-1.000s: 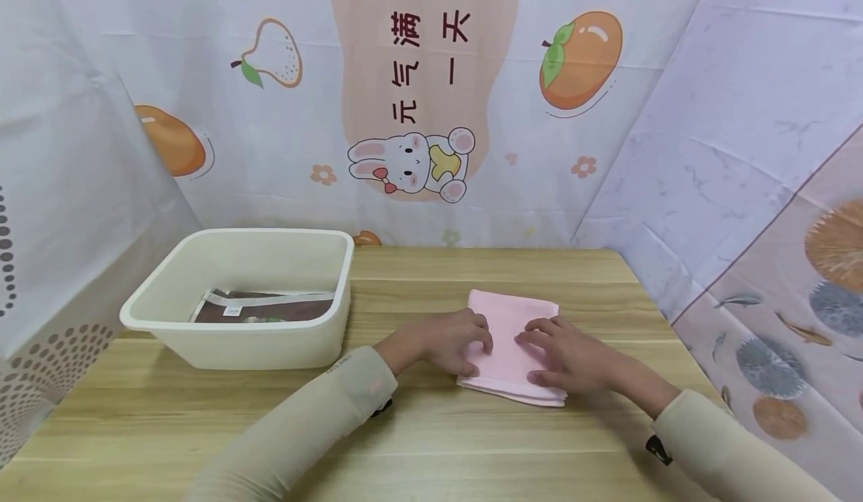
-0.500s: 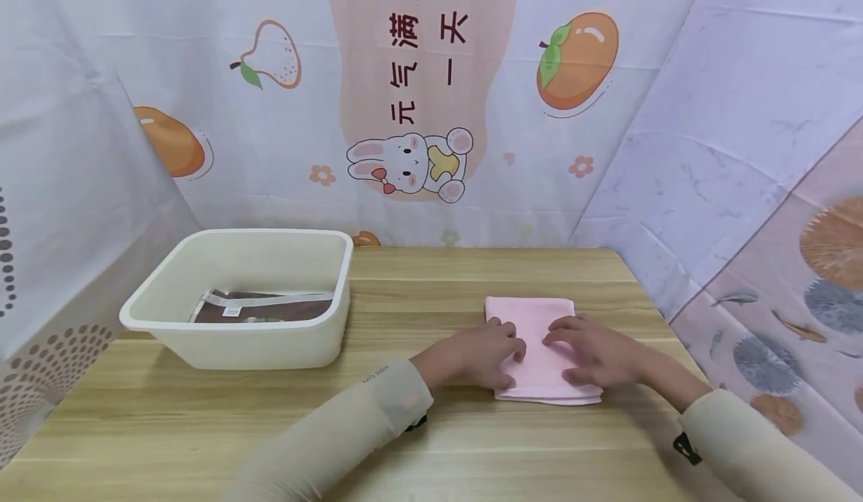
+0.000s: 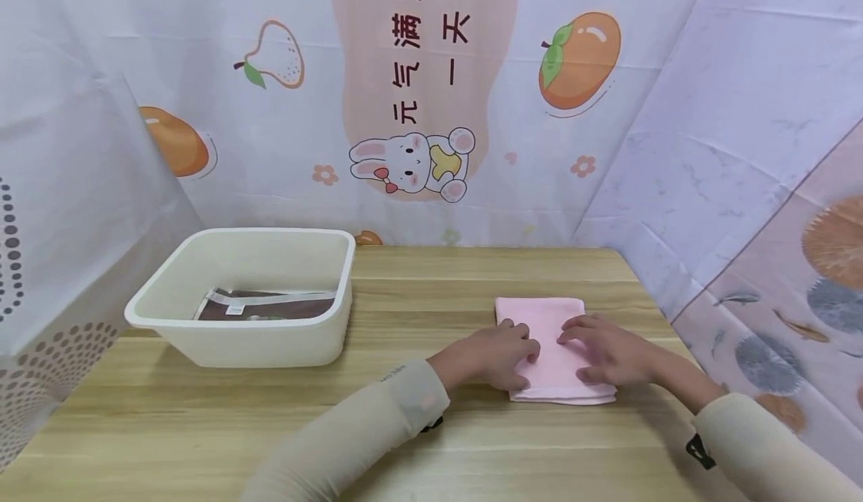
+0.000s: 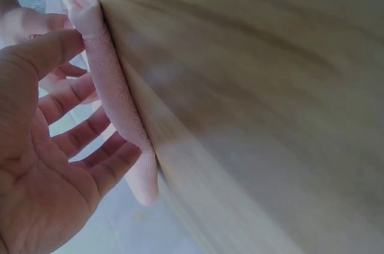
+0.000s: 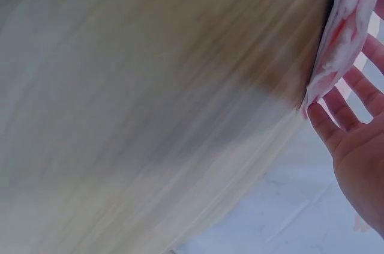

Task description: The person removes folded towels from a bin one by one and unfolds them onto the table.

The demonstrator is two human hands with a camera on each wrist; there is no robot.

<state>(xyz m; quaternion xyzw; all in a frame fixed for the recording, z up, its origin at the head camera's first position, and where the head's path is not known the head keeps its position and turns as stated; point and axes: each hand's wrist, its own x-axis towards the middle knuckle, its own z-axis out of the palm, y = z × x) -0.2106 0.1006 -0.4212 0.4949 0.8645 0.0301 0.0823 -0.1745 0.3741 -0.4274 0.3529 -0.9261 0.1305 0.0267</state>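
Note:
A pink towel (image 3: pixel 553 337), folded into a flat rectangle of several layers, lies on the wooden table at the right. My left hand (image 3: pixel 495 356) rests on its left side; in the left wrist view, the spread fingers and thumb touch the rounded fold of the pink towel (image 4: pixel 117 83). On the opposite side is my right hand (image 3: pixel 613 352), its fingertips on the towel's top and right edge. The right wrist view has that right hand (image 5: pixel 360 128) with fingers spread against the loose layered edge of the towel (image 5: pixel 348 32). Neither palm presses on the cloth.
A white plastic basin (image 3: pixel 263 345) stands at the left of the table (image 3: pixel 418 449). Inside it lies a flat dark brown item (image 3: pixel 276 306) with a pale strip and a small white label. Printed curtains (image 3: pixel 270 150) hang behind and at both sides.
The towel has slid to the right across the table, with both hands moving along on its sides. It also lies squarer to the table than before. The basin stays put.

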